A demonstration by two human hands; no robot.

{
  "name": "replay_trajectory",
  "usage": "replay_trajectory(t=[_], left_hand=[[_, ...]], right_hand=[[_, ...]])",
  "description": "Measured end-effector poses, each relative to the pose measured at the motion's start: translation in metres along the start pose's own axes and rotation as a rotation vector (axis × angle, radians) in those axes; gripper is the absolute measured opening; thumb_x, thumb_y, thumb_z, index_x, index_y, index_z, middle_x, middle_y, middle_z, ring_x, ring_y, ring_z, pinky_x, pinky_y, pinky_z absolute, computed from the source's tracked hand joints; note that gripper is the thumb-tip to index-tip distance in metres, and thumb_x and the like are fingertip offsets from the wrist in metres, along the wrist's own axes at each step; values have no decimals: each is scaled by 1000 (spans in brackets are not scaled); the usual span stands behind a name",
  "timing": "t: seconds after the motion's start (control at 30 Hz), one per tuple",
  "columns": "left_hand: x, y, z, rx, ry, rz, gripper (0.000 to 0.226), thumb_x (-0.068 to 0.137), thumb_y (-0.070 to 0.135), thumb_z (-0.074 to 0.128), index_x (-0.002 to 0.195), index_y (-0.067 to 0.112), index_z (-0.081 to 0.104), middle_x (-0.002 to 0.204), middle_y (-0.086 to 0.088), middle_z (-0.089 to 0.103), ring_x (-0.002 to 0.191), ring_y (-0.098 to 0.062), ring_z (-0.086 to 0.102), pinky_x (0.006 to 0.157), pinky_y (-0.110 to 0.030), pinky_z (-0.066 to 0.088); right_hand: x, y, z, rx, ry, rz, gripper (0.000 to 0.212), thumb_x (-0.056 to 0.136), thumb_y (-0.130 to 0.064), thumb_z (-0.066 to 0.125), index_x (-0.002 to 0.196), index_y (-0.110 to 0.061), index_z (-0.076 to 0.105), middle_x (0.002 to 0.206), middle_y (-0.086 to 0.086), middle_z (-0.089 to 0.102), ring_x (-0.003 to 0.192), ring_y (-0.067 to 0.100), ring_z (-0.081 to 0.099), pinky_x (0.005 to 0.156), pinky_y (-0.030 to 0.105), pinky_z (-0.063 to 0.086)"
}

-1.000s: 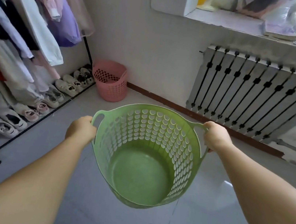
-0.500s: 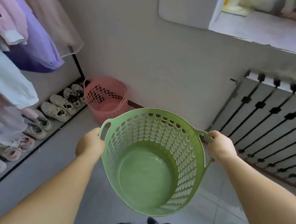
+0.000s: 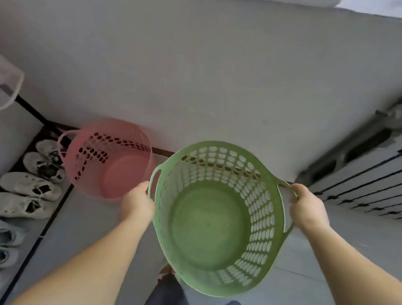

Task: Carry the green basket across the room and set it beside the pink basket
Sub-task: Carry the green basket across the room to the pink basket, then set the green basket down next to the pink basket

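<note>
Grey floor [image 3: 374, 261]: pink basket [image 3: 112, 162] against wall; shoes [image 3: 29, 185] alongside.

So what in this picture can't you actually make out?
- Head view: the fingers of the left hand and right hand curl under the handles of the green basket, so the grip is hidden.
- The pink basket is motion-blurred; its near edge sits behind the left hand.
- The floor under the green basket is covered by it.
- The radiator is blurred and cut off at the right edge.

The empty green basket [image 3: 213, 222], perforated with 2 handles, hangs tilted, just right of the blurred pink basket [image 3: 107, 159], seemingly empty, by the wall.
</note>
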State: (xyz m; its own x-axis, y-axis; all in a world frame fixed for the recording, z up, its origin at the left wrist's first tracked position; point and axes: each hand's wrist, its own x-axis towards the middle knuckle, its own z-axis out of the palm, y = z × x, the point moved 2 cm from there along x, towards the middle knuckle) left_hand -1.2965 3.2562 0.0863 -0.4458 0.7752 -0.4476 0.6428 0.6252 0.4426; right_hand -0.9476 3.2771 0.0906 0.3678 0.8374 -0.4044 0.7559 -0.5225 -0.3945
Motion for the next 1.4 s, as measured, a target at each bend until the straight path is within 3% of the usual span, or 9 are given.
replay_trajectory(t=[0.13,0.37,0.57,0.63,0.8,0.93,1.03,1.23,1.4], left_hand=[[76,0,25,12,4,-24,53,93,1,41,140,23,46,127,-11,65,107,-34,62,77,-34,48],[178,-12,89,-52,20,-34,40,93,4,42,127,17,58,120,-13,68,105,-35,62,79,-35,46],[231,-29,129,-86,52,-86,26,88,1,41,99,2,65,100,-25,68,80,-32,55,68,-30,36],[243,-35,138,-103,82,-144,27,87,-1,42,100,-1,66,103,-27,68,87,-37,60,68,-30,34],[259,-45,142,-98,154,-187,28,87,-1,46,104,-4,68,106,-27,69,98,-41,63,68,-30,36],[268,-45,137,-53,187,-193,26,88,3,49,103,-3,69,106,-26,70,90,-36,62,67,-29,35],[274,-47,136,-44,201,-214,25,89,6,49,103,-2,69,106,-26,70,98,-39,64,71,-32,42],[282,-51,133,-79,214,-233,23,90,11,54,102,-4,67,106,-26,70,99,-39,64,77,-35,46],[284,-51,131,-171,302,-243,7,88,4,55,89,-3,57,83,-14,58,85,-23,52,67,-17,40]], right_hand=[[44,-13,45,104,-16,106,53,86,4,42,134,-20,47,116,16,63,96,36,61,81,50,55],[132,-15,128,171,-38,171,56,86,11,44,131,-20,50,111,10,63,95,30,62,78,45,56],[175,-13,187,206,-4,186,54,86,10,46,126,-25,52,103,3,61,90,27,64,74,45,57],[181,-7,201,241,5,192,52,87,9,45,123,-27,53,105,3,63,89,27,64,73,43,57],[190,1,216,372,14,209,52,85,14,47,118,-24,57,112,14,65,88,28,61,77,45,55],[202,-5,217,384,13,198,51,85,11,49,118,-27,58,111,11,65,87,24,60,75,42,55],[209,-9,217,337,-1,217,50,87,9,49,120,-27,58,112,8,66,92,26,63,74,39,55],[214,-8,215,272,57,288,33,89,4,48,115,-12,59,113,14,67,100,37,64,87,55,54],[211,-5,215,207,112,328,18,91,-2,51,107,-5,59,106,19,67,94,36,65,85,48,54]])
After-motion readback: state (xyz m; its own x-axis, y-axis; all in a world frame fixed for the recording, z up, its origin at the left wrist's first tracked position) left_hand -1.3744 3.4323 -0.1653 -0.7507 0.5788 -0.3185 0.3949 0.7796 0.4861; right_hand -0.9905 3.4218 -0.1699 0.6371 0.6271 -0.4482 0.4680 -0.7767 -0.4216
